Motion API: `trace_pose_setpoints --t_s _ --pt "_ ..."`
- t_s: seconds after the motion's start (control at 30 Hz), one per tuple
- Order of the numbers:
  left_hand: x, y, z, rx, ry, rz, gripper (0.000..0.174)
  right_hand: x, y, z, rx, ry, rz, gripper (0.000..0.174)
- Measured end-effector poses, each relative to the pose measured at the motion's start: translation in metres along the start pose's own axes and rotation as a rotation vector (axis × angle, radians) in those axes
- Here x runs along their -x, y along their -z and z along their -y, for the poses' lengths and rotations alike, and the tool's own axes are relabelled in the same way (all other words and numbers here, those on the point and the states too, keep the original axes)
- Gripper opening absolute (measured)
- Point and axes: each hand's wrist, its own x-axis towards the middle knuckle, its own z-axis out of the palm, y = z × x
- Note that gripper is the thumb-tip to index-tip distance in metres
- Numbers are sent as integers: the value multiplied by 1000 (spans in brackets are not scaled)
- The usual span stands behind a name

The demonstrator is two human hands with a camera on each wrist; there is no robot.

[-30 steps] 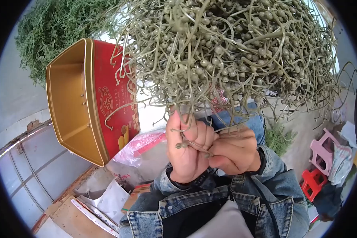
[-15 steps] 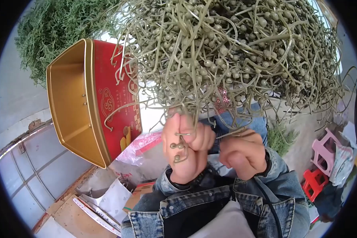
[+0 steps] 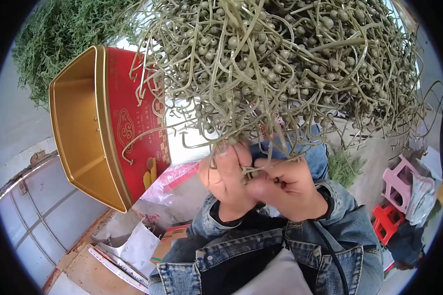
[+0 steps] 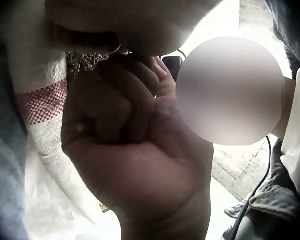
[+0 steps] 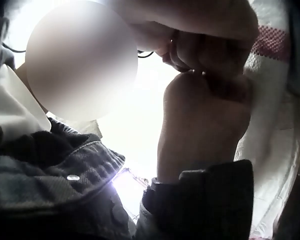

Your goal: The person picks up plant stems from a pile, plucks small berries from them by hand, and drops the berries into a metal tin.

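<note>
A large tangled heap of green stems with small round heads fills the top middle of the head view. Just below its lower edge, the left hand pinches thin stems between thumb and fingers. Beside it and touching it, the right hand has curled fingers, with small round heads showing between thumb and fingers. In the left wrist view the left hand has its fingers folded into the palm, and part of the other hand lies above. The right hand appears dark in the right wrist view, its fingertips hidden.
A red and gold tin lies left of the heap, its mouth facing left. Feathery green plants lie behind it. A pink stool and a red stool stand at the right. Cardboard is at lower left.
The right hand moved away from the left hand, then came back against it. Stems with round heads that hung across the left hand now lie between both hands. The view shifted slightly.
</note>
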Motion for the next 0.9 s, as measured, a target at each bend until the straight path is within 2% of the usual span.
trace_pose_setpoints --t_s 0.03,0.13,0.23,0.27,0.37,0.4,0.5,0.53,0.6,0.67,0.7,0.77,0.8,0.9 --pt "-1 -2 -4 32 53 -8 45 0 -2 -2 -34 43 -87 19" --pt "-6 -6 -16 91 155 -36 45 4 6 -2 24 23 -13 21" --pt "-12 -8 -23 523 394 -35 47 6 2 -7 43 53 11 25" --pt "-13 -8 -24 525 394 -37 47 6 -1 -9 38 93 -3 27" --pt "-16 -8 -26 868 668 2 47 6 -5 -8 31 143 -50 31" --pt "-17 -7 -27 868 666 0 47 6 -5 -6 27 157 -82 33" --pt "-18 -9 -28 956 834 -5 47 11 1 -11 25 210 -93 34" --pt "-19 -8 -31 958 837 -7 47 14 5 -14 23 250 -68 33" --pt "-27 -3 -43 1144 809 -55 46 19 9 -17 17 293 -35 32" --pt "-27 0 -45 1230 783 -87 46 22 7 -10 -22 147 -103 31" --pt "-23 -1 -38 1117 747 -38 45 20 7 -7 -37 81 -137 30" --pt "-15 -4 -28 890 686 51 44 15 7 -1 -29 114 -98 29" --pt "-15 -5 -27 889 688 54 44 13 7 2 -16 142 -65 29" --pt "-15 -8 -28 495 446 -11 42 8 6 13 50 162 0 27"
